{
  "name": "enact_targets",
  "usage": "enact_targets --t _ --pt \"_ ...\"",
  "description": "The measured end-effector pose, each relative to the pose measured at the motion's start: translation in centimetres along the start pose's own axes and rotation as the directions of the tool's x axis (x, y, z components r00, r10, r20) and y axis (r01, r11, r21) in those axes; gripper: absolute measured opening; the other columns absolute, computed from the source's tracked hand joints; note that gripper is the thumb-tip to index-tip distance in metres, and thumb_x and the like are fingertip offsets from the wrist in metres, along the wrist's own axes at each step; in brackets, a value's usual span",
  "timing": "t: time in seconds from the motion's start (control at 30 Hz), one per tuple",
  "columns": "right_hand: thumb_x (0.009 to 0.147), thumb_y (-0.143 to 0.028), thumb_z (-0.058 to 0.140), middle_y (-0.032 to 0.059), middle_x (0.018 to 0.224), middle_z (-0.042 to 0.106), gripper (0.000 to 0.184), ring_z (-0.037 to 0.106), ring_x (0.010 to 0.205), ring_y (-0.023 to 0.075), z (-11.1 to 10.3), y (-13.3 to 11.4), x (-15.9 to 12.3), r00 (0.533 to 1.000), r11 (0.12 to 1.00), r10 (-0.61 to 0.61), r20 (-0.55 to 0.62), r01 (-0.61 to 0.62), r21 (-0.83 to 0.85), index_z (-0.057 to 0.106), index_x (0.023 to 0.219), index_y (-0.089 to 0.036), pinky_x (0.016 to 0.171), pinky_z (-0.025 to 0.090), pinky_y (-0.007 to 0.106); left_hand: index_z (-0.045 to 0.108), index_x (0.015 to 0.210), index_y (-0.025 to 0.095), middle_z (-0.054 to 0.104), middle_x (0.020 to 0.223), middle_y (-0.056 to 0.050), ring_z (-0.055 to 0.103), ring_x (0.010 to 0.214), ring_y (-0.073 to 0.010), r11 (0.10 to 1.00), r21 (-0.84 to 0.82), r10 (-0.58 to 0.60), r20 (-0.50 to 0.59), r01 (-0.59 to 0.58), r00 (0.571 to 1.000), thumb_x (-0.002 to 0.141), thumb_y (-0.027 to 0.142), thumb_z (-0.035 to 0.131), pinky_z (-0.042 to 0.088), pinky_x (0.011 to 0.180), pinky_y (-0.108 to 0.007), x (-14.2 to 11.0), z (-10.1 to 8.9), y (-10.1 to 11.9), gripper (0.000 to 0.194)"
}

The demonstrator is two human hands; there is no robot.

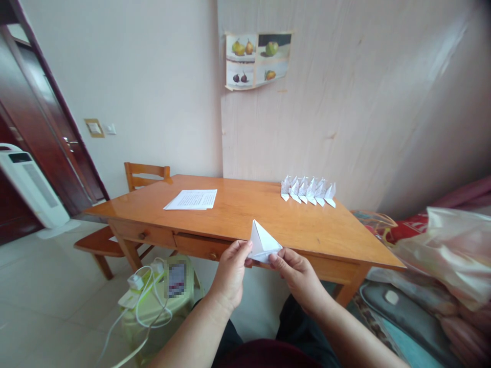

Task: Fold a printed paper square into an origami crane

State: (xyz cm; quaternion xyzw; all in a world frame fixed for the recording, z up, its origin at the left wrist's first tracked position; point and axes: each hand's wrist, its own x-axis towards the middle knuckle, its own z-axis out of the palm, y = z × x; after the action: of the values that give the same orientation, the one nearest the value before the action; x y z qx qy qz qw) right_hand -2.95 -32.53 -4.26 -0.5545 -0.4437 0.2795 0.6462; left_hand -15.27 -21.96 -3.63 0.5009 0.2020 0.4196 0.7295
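While drawers (159,238) hide their insides, left hand (231,273) and right hand (299,274) pinch folded paper (263,244)

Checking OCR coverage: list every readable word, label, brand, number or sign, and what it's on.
Readable text: none.
Paper sheets on the table: printed lines, too small to read.
Row of folded papers: faint marks, too small to tell if text.
Pixelated item on the stool: unreadable.
Held folded paper: no text I can make out.
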Motion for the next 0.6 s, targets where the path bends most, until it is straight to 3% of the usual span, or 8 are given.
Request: enact_targets --t 0.17,0.23,0.33,0.6 --pt "0.088 -0.057 0.064 0.0030 0.065 0.066 0.041 0.051 0.057 0.0142 0.00 0.61 -0.06 0.994 0.995 0.102 -0.033 -0.102 0.010 0.059 0.072 -0.020 0.055 0.035 0.028 0.058 0.078 0.016 0.059 0.070 0.001 0.053 0.067 -0.0120 1.000 -0.003 0.022 0.078 -0.022 0.997 0.089 0.045 0.067 0.042 0.065 -0.025 -0.47 0.75 0.59 0.032" --pt "0.087 -0.057 0.065 0.0035 0.065 0.067 0.041 0.052 0.056 0.0141 0.07 0.62 -0.11 0.990 0.990 0.136 -0.041 -0.134 0.044 0.058 0.072 -0.020 0.054 0.036 0.027 0.062 0.090 0.016 0.065 0.078 0.000 0.058 0.072 -0.0133 1.000 0.010 0.008 0.111 -0.009 0.994 0.086 0.041 0.071 0.045 0.069 -0.026 -0.70 0.97 0.84 0.027" --pt "0.086 -0.057 0.065 0.0032 0.064 0.067 0.041 0.052 0.055 0.0138 0.23 0.35 -0.26 0.984 0.982 0.172 -0.050 -0.168 0.088 0.057 0.071 -0.020 0.054 0.036 0.027 0.064 0.107 0.016 0.071 0.094 -0.005 0.063 0.081 -0.0164 1.000 0.013 -0.008 0.131 0.007 0.991 0.082 0.037 0.076 0.047 0.075 -0.027 -0.89 1.07 0.96 0.035" --pt "0.087 -0.055 0.065 0.0038 0.070 0.065 0.038 0.053 0.062 0.0151 0.46 -0.18 -0.66 0.988 0.985 0.155 0.024 -0.156 0.078 0.063 0.077 -0.019 0.058 0.037 0.028 0.064 0.106 0.015 0.072 0.096 -0.007 0.067 0.083 -0.0193 1.000 0.005 -0.012 0.105 0.012 0.994 0.079 0.035 0.076 0.050 0.074 -0.028 -0.57 0.79 0.49 0.036"
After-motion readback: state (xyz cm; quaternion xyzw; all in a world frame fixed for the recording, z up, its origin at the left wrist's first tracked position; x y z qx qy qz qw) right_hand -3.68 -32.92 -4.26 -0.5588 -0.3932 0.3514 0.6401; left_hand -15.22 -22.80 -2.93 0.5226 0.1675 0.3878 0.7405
